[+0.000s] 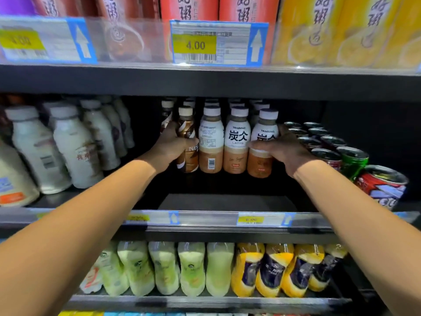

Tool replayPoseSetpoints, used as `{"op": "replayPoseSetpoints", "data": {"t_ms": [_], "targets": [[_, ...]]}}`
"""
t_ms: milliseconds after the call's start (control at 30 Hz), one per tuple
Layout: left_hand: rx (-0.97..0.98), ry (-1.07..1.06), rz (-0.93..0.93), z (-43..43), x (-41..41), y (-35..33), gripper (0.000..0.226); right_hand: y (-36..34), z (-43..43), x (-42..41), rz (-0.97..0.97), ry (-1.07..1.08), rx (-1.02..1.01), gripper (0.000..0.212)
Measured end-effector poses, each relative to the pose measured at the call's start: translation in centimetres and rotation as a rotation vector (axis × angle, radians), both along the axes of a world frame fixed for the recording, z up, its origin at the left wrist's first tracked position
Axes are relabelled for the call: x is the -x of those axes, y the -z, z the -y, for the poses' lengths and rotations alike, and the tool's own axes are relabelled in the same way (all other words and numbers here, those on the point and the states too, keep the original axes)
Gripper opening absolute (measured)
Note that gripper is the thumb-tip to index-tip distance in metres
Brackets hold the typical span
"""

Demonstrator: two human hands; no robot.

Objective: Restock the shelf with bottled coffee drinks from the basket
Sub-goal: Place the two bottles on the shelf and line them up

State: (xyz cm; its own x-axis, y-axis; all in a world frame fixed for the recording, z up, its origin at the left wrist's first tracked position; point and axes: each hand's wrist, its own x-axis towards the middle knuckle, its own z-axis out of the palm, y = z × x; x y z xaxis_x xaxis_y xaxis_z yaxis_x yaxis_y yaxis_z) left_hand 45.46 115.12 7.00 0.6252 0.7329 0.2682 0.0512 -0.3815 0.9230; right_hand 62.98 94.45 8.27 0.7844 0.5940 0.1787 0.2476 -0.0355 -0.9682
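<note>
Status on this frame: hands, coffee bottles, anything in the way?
Left hand grips brown Nescafe bottle. Right hand grips rightmost Tanbing latte bottle. Both in front row on shelf. Cans close beside right hand.

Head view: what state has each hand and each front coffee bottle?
left hand, grips Nescafe bottle
right hand, grips right Tanbing bottle
Nescafe bottle, upright, capped, held
right Tanbing bottle, upright, capped, held
middle Tanbing bottle, upright, capped, free
left Tanbing bottle, upright, barcode forward

We see a brown-and-cream swirled plastic coffee bottle (185, 127), white-labelled tan latte bottles (237, 142) with black characters, and a yellow price tag (194, 44) edged blue
</note>
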Motion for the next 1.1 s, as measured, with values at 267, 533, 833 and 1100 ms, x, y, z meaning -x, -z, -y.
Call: {"op": "replayPoseSetpoints", "data": {"t_ms": [267, 533, 833, 1100], "targets": [[0.007, 0.011, 0.097, -1.3, -0.4, 1.1, 0.036, 0.3, -0.3, -0.8, 0.027, -0.046, 0.017, 0.07], [0.097, 0.021, 0.111, -1.7, -0.3, 1.3, 0.037, 0.4, -0.3, -1.2, 0.07, -0.065, 0.043, 0.082], [0.073, -0.016, 0.064, -1.6, -0.2, 1.3, 0.073, 0.3, -0.3, -1.4, 0.036, -0.05, 0.05, 0.071], [0.069, -0.04, 0.053, -1.0, -0.4, 1.0, 0.032, 0.6, -0.6, -1.6, 0.03, -0.029, 0.066, 0.072]]}}
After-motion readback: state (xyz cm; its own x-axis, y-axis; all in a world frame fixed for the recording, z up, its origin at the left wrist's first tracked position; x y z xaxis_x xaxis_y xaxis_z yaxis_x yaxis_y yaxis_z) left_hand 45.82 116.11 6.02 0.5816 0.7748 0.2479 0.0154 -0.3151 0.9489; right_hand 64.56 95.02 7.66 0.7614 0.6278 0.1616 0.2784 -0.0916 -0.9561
